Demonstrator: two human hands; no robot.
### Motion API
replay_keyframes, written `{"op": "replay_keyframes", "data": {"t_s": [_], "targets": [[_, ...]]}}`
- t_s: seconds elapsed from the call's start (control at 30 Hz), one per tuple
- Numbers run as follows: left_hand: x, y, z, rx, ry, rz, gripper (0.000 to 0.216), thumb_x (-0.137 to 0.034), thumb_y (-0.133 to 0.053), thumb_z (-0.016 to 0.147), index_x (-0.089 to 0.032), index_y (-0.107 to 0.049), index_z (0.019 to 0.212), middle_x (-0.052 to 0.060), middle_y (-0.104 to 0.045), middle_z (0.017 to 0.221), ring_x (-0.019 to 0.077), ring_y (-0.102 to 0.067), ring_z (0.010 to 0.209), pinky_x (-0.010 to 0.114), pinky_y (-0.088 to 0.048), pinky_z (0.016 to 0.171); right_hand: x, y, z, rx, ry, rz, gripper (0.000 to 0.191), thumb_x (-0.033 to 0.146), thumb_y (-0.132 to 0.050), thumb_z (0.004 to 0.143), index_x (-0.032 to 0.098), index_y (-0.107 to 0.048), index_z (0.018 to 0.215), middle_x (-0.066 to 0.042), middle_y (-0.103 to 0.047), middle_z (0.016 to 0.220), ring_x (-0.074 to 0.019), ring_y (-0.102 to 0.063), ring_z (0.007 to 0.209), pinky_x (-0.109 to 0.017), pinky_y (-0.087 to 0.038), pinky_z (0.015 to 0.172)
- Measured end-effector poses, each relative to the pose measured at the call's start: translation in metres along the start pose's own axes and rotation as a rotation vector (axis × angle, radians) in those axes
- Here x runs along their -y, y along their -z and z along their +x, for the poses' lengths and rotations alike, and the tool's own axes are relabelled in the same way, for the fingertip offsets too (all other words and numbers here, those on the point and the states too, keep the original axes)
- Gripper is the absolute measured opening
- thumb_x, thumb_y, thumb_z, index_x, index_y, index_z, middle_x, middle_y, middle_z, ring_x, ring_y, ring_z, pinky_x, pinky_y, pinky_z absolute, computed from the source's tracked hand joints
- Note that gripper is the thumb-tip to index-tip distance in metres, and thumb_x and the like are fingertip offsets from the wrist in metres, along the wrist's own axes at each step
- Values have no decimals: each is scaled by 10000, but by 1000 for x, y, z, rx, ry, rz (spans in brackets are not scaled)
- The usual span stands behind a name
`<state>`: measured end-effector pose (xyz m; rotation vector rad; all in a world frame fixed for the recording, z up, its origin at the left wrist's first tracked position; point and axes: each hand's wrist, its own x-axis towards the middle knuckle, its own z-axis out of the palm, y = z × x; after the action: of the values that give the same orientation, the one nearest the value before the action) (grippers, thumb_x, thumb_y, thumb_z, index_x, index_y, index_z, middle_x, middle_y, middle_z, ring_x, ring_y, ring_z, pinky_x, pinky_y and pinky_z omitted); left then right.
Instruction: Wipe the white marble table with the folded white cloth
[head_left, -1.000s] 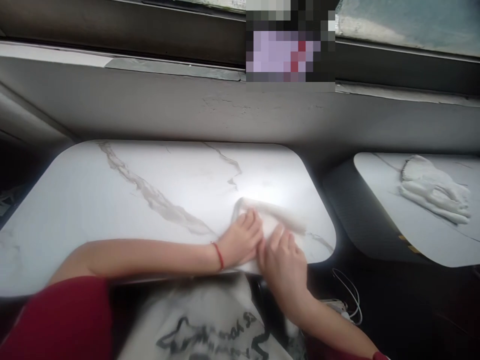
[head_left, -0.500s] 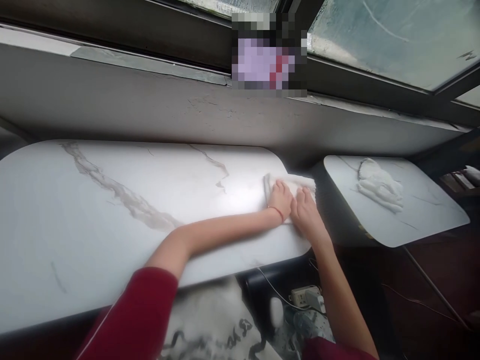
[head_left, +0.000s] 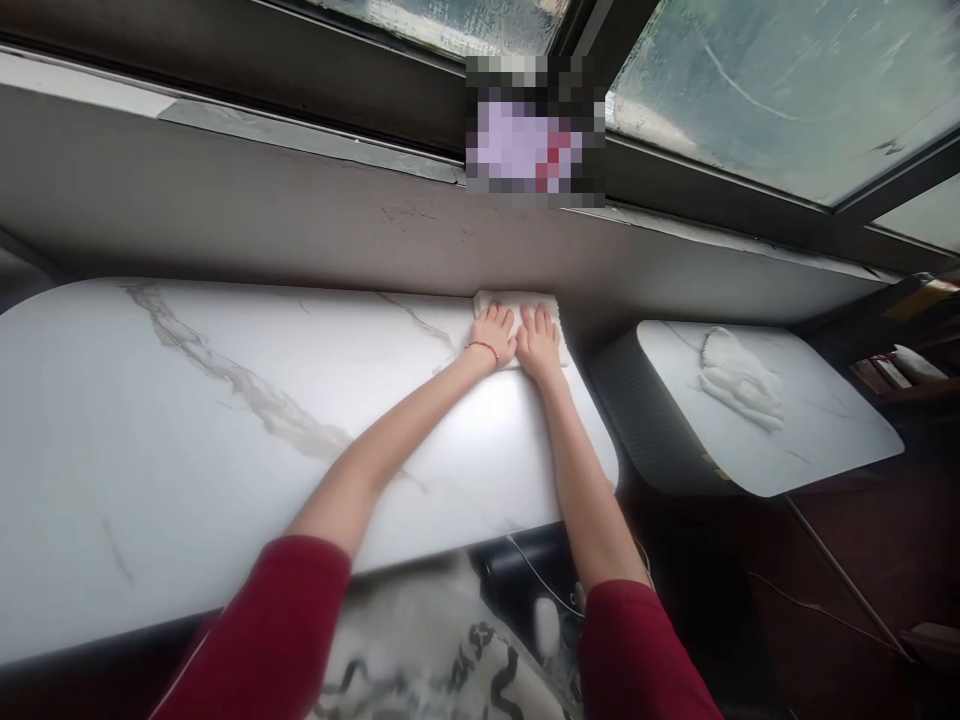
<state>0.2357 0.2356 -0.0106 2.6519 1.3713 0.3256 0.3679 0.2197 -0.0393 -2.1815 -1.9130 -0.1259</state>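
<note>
A folded white cloth (head_left: 517, 301) lies at the far right corner of a white marble-patterned table (head_left: 225, 400), against the grey wall. My left hand (head_left: 496, 335) rests flat on the cloth, fingers stretched out, a red string round its wrist. My right hand (head_left: 537, 340) presses flat on the cloth beside it, fingers spread. Both arms reach far forward in dark red sleeves.
A second small marble-patterned table (head_left: 817, 440) stands to the right with a crumpled white cloth (head_left: 739, 380) on it. A dark gap separates the two tables. A window sill and window frame (head_left: 300, 90) run along the back. Cables and a power strip (head_left: 547, 610) lie on the floor below.
Both hands have slid the white cloth away from me, from near the table's front right edge up to its far right corner by the wall.
</note>
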Motion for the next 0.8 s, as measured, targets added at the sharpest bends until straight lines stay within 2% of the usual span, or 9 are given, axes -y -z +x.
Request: {"op": "replay_keyframes", "data": {"t_s": [0.17, 0.27, 0.37, 0.5, 0.7, 0.8], "targets": [[30, 8, -12, -9, -26, -20, 596, -285, -380, 1012, -3, -366, 1536, 209, -373, 1608, 312, -282, 1521, 428, -207, 1246, 31, -10, 2, -36, -24, -2, 587, 271, -290, 1017, 76, -380, 1563, -230, -263, 1653, -354, -274, 1526, -558, -236, 1210], [35, 12, -25, -8, -8, -9, 604, -300, -392, 1010, -6, -364, 1537, 213, -357, 1617, 315, -283, 1523, 442, -213, 1248, 43, -8, -7, -42, -12, -27, 583, 259, -286, 1021, 87, -366, 1572, -219, -248, 1661, -355, -264, 1530, -554, -246, 1204], [37, 17, -51, 5, 9, 8, 623, -306, -412, 1008, 22, -358, 1534, 242, -328, 1624, 328, -269, 1531, 436, -193, 1259, 57, 0, -30, -19, 44, -42, 578, 255, -291, 1021, 78, -372, 1566, -233, -248, 1657, -360, -262, 1530, -553, -266, 1191], [40, 23, -110, 21, -33, 71, 622, -312, -396, 1017, 42, -362, 1527, 272, -338, 1607, 366, -280, 1523, 454, -211, 1251, 79, 12, -88, -32, 157, -46, 572, 277, -312, 1020, 47, -403, 1535, -284, -286, 1625, -401, -295, 1507, -584, -307, 1156], [26, 32, -212, 19, -143, 137, 630, -351, -367, 1028, 33, -363, 1528, 275, -356, 1596, 385, -283, 1521, 478, -242, 1242, 106, 37, -207, -116, 272, -42, 574, 267, -315, 1026, 2, -374, 1532, -325, -303, 1592, -437, -279, 1500, -596, -345, 1136], [16, 35, -247, 36, -185, 155, 627, -346, -349, 1029, 42, -368, 1521, 285, -360, 1590, 398, -291, 1515, 491, -246, 1242, 117, 47, -249, -147, 266, -36, 629, 235, -352, 1006, -4, -258, 1580, -337, -262, 1601, -463, -217, 1514, -629, -348, 1128]]}}
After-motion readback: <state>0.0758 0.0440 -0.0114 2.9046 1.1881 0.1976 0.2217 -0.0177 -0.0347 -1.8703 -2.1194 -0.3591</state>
